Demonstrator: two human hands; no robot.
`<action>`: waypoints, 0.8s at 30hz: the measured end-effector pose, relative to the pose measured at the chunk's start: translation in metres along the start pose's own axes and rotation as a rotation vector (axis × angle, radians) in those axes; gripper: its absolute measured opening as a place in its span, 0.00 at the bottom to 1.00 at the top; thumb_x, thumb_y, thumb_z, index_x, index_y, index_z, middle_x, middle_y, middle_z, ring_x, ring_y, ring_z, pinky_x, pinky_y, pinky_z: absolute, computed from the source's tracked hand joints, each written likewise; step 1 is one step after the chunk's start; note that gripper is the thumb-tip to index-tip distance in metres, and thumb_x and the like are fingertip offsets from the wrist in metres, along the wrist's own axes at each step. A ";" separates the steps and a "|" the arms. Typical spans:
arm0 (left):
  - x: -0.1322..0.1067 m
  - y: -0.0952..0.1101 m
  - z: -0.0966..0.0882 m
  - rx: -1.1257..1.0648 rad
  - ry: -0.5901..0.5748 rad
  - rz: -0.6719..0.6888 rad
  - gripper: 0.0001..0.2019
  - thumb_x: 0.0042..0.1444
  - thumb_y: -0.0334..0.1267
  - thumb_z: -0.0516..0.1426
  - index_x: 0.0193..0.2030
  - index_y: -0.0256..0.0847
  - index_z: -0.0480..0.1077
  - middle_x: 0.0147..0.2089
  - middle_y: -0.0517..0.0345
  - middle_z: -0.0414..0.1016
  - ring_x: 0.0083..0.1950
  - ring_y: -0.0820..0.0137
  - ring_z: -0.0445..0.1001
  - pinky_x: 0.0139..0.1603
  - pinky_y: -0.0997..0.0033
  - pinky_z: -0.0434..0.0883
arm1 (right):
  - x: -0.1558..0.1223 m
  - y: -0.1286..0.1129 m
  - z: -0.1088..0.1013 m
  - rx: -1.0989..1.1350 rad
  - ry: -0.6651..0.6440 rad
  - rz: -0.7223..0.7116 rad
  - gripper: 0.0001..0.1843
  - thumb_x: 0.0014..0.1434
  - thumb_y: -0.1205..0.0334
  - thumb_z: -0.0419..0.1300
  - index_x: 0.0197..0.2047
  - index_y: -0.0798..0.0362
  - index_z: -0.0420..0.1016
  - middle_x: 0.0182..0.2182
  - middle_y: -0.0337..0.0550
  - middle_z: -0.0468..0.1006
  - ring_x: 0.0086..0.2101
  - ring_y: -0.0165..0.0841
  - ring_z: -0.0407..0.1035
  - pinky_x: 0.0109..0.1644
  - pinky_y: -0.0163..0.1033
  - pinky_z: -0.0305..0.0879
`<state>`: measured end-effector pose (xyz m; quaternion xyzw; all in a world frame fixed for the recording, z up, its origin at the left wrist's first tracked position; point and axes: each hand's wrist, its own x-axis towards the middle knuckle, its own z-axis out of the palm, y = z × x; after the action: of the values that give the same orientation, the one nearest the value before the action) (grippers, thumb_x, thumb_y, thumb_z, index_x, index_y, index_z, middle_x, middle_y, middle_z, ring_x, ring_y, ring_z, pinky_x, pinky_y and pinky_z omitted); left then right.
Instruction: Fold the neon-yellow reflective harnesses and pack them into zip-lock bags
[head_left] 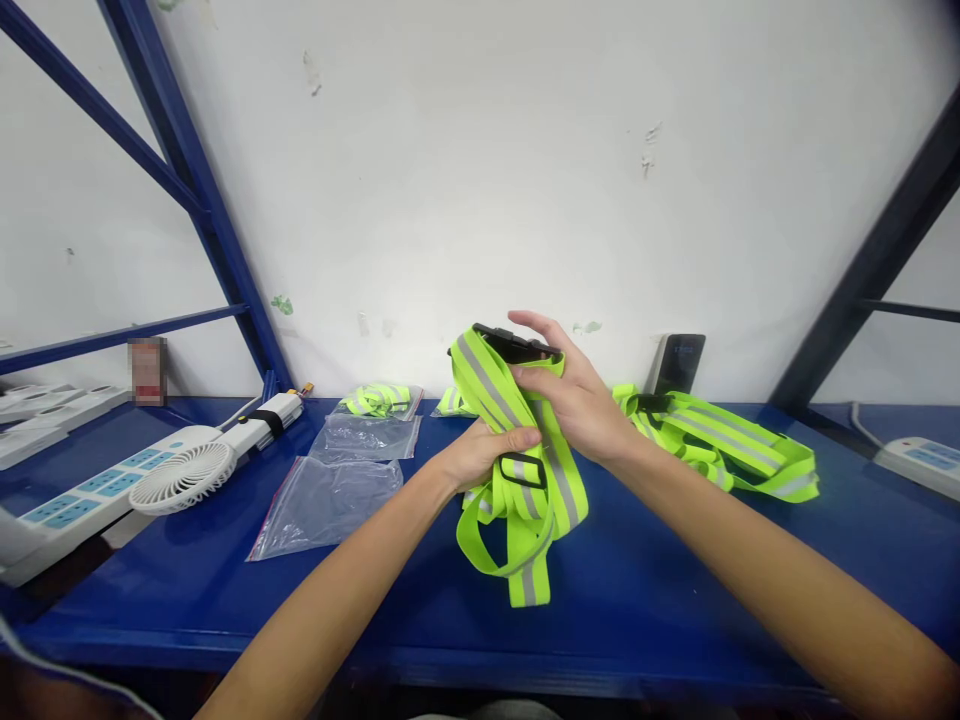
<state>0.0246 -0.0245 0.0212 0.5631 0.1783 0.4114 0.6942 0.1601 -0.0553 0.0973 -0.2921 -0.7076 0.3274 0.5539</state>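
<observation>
Above the blue shelf (645, 580), both my hands hold one bundled neon-yellow reflective strap vest (525, 500) with grey stripes and black buckles. My left hand (487, 448) grips the bundle's middle from the left, fingers curled round the straps. My right hand (574, 390) wraps its upper part, thumb and fingers closed over the top near a black buckle (514, 345). Loose strap loops hang down and touch the shelf.
Another pile of neon straps (720, 440) lies to the right, below a dark phone (677, 362) leaning on the wall. Clear plastic bags (330, 500) lie at left, one holding packed straps (379, 400). A white fan (180, 478) and power strips (82, 495) sit far left.
</observation>
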 end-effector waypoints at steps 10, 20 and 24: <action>-0.007 0.012 0.004 0.158 -0.108 -0.112 0.19 0.47 0.46 0.69 0.39 0.33 0.75 0.32 0.52 0.78 0.36 0.65 0.77 0.45 0.61 0.72 | 0.008 -0.006 -0.031 -0.046 -0.092 0.100 0.18 0.57 0.61 0.63 0.51 0.50 0.76 0.46 0.42 0.80 0.50 0.42 0.71 0.59 0.50 0.62; 0.006 0.009 -0.004 0.525 0.093 0.125 0.20 0.50 0.47 0.67 0.44 0.35 0.75 0.42 0.49 0.80 0.46 0.59 0.77 0.47 0.62 0.73 | -0.010 0.019 -0.021 0.485 -0.074 0.322 0.16 0.56 0.56 0.67 0.47 0.51 0.80 0.49 0.49 0.80 0.52 0.46 0.72 0.58 0.52 0.67; 0.003 0.007 -0.007 0.474 0.099 0.032 0.18 0.48 0.42 0.68 0.43 0.35 0.74 0.42 0.50 0.79 0.47 0.60 0.76 0.49 0.62 0.72 | -0.018 0.030 -0.023 0.063 -0.113 0.040 0.23 0.54 0.60 0.69 0.54 0.43 0.77 0.54 0.43 0.77 0.56 0.44 0.69 0.62 0.52 0.62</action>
<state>0.0194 -0.0176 0.0266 0.6921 0.2950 0.3960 0.5264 0.1879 -0.0479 0.0674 -0.2699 -0.7211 0.3764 0.5152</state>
